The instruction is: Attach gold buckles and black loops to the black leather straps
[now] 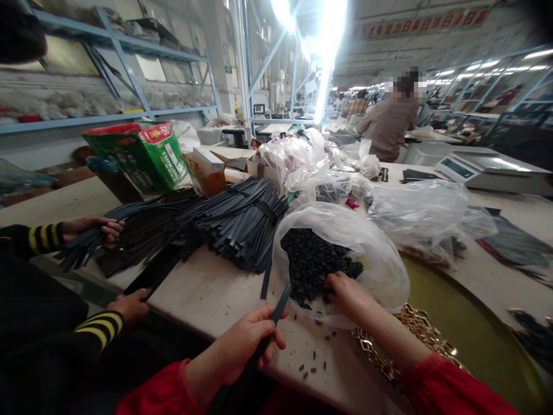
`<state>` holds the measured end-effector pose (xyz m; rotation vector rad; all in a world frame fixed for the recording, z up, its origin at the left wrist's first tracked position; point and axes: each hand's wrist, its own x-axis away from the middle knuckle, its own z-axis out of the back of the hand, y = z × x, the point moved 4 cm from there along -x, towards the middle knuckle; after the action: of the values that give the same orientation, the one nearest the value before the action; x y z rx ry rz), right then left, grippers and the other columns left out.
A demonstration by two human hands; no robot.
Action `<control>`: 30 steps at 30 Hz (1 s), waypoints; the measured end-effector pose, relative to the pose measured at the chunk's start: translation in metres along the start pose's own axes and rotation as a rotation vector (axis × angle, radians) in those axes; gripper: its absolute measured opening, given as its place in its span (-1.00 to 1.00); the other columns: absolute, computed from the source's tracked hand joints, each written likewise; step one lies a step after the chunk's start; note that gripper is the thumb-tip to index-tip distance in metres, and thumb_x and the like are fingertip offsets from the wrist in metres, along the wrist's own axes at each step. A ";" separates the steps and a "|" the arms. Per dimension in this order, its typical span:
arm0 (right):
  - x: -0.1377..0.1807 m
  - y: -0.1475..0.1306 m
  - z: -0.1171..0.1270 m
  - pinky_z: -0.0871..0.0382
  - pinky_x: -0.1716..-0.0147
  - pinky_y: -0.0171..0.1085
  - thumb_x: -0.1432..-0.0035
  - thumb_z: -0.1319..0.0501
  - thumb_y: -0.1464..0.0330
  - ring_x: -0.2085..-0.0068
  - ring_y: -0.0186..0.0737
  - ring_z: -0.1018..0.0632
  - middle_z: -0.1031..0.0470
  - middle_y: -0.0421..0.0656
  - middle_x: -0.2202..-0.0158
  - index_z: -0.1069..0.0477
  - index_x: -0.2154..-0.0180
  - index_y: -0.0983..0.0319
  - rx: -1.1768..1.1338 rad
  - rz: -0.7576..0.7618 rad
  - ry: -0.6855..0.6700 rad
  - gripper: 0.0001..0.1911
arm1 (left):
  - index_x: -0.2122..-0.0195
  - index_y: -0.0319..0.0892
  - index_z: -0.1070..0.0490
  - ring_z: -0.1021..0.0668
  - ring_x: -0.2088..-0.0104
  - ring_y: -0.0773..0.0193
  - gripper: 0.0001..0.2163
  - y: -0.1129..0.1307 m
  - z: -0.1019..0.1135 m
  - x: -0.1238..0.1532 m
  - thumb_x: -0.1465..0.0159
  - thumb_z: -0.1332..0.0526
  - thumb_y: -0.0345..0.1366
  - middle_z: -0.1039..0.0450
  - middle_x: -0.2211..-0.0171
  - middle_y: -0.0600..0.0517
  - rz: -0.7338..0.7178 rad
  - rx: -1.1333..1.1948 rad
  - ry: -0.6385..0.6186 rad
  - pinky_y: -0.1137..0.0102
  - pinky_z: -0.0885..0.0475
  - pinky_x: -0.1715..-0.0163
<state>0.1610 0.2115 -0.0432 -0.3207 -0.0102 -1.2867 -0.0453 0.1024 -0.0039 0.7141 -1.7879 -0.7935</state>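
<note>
My left hand [248, 340], in a red sleeve, is closed around a dark strap [281, 304]. One end of the strap sticks up past my fingers, and the rest hangs toward my lap. My right hand [345, 291] reaches into the mouth of a clear plastic bag [384, 271], among small black loop-like pieces [309, 253]. Its fingers are bent together at the heap, and what they pinch is hidden. Left of the bag lies a thick bundle of dark straps [242, 216]. Several tiny dark bits [313, 369] are scattered on the table below my hands.
At left, a co-worker's hand [93, 227] holds dark strips; the other hand [129, 308] is lower. A gold chain [415, 325] lies on an olive-green tray [466, 311]. Behind stand a green carton [151, 161], plastic bags [298, 158] and a scale [496, 164].
</note>
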 end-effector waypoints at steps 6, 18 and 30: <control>0.013 0.000 0.011 -0.25 0.26 -0.30 -0.02 -0.09 0.50 0.24 -0.20 -0.46 -0.42 -0.09 0.30 -0.35 0.34 0.26 -0.187 0.034 0.143 -0.87 | 0.16 -0.28 -0.24 -0.15 0.78 0.54 -0.72 -0.010 -0.003 0.000 -0.17 0.00 -0.22 -0.30 0.64 0.16 -0.043 -0.146 -0.007 0.59 0.04 0.79; 0.087 -0.061 -0.008 -0.32 0.49 -0.36 0.21 -0.38 0.17 0.54 -0.39 -0.42 -0.44 -0.25 0.55 -0.42 0.36 0.27 -1.831 -0.226 0.081 -0.62 | 0.19 -0.27 -0.30 -0.18 0.73 0.51 -0.71 -0.001 -0.031 0.023 -0.24 0.05 -0.17 -0.27 0.61 0.17 -0.273 -0.474 -0.011 0.57 -0.04 0.73; 0.110 -0.066 -0.026 -0.35 0.47 -0.38 0.25 -0.42 0.22 0.52 -0.40 -0.46 -0.43 -0.30 0.54 -0.41 0.44 0.24 -1.960 -0.248 0.069 -0.67 | 0.30 -0.19 -0.40 -0.35 0.58 0.37 -0.73 -0.005 -0.038 0.044 -0.26 0.08 -0.28 -0.28 0.62 0.15 -0.346 -0.884 0.107 0.50 -0.15 0.55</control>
<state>0.1258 0.0865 -0.0322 -1.9532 1.3616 -1.1426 -0.0224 0.0584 0.0272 0.4437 -1.0442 -1.5950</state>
